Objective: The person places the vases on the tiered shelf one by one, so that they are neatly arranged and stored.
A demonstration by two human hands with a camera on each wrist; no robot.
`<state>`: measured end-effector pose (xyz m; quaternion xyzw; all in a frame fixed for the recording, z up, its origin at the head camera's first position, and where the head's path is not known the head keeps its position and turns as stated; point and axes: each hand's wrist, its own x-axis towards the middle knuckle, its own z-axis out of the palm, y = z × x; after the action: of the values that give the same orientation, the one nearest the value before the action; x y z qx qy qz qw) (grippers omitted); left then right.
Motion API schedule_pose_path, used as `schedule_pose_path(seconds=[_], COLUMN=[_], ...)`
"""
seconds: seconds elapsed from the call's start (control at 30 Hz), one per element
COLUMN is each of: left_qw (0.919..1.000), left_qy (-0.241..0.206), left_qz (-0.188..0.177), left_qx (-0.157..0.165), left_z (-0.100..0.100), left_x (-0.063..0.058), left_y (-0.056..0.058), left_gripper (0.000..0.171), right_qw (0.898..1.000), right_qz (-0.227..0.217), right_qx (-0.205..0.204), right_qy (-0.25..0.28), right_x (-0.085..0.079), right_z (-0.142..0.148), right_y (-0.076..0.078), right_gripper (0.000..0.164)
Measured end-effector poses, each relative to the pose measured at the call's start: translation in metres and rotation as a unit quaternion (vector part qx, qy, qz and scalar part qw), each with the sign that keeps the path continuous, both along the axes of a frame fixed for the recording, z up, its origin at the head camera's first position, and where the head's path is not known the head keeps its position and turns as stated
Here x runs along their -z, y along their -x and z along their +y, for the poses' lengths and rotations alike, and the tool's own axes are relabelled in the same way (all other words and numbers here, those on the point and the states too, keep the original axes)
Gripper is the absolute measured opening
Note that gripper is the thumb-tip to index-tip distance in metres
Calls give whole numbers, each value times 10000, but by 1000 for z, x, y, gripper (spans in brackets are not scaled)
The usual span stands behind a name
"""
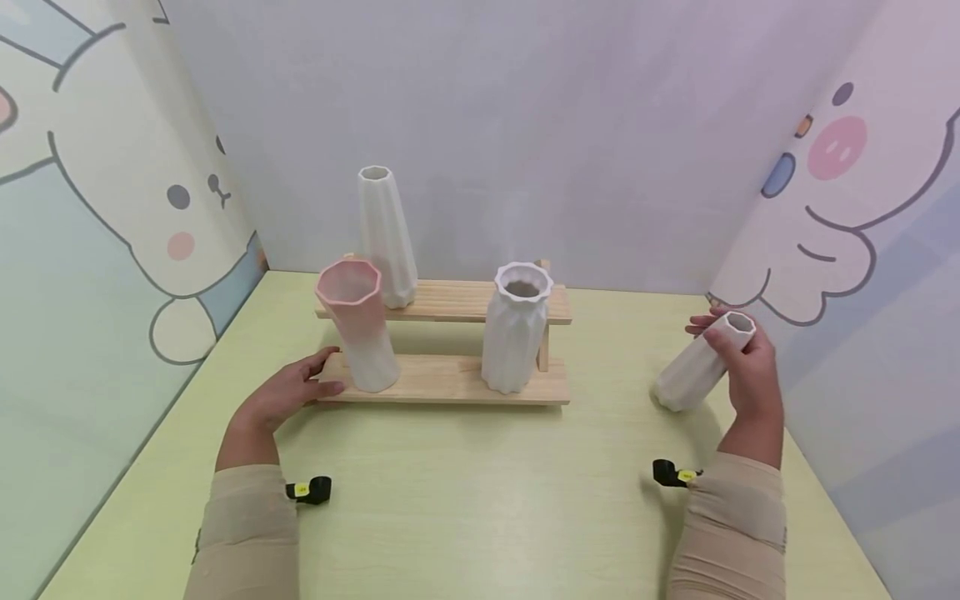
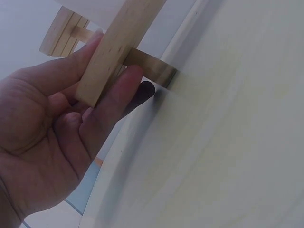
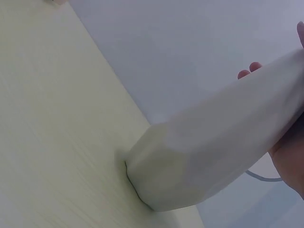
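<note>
At the left end of a two-tier wooden stand (image 1: pixel 450 379), my left hand (image 1: pixel 288 390) pinches the lower board; the left wrist view shows the board end (image 2: pixel 102 71) between thumb and fingers. My right hand (image 1: pixel 753 375) grips a white faceted vase (image 1: pixel 693 372) near its mouth, at the right of the table. That vase leans, its base down at the tabletop, as the right wrist view also shows (image 3: pixel 199 142). A pink-and-white vase (image 1: pixel 363 333) and a ruffled-rim white vase (image 1: pixel 516 333) stand on the lower board. A tall slim white vase (image 1: pixel 388 242) is on the upper board.
The pale yellow-green table (image 1: pixel 480 500) meets a plain back wall (image 1: pixel 480 125). Cartoon-printed side panels rise on the left (image 1: pixel 112 208) and right (image 1: pixel 862 250), the right one close to my right hand. Black wrist cameras (image 1: pixel 309 490) jut inward from both sleeves.
</note>
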<state>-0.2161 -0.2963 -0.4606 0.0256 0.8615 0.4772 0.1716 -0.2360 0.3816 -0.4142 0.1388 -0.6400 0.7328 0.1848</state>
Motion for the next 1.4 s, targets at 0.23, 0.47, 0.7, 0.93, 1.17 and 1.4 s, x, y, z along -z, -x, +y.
schedule_pose_path(seconds=[0.23, 0.47, 0.7, 0.93, 1.17, 1.4], left_qw=[10000, 9999, 9999, 9999, 10000, 9999], left_qy=[-88, -103, -132, -135, -4, -136], left_qz=[-28, -25, -32, -21, -15, -10], left_qx=[-11, 7, 26, 44, 21, 45], left_z=[1, 1, 1, 1, 0, 0], left_x=[-3, -2, -3, -3, -3, -3], left_y=[-1, -1, -2, -1, -2, -2], left_gripper=[99, 99, 99, 99, 100, 99], right_qw=[9977, 9945, 9928, 9895, 9882, 9869], right_qz=[-399, -542, -550, -471, -460, -458], right_qx=[501, 784, 910, 1223, 1320, 1391], right_qy=[-241, -425, -557, -606, -624, -681], right_x=[-3, -9, -9, -13, -16, -20], right_z=[-7, -11, -12, -14, -15, -19], right_y=[-4, -7, -7, -3, 0, -1], right_gripper=[18, 14, 18, 24, 19, 24])
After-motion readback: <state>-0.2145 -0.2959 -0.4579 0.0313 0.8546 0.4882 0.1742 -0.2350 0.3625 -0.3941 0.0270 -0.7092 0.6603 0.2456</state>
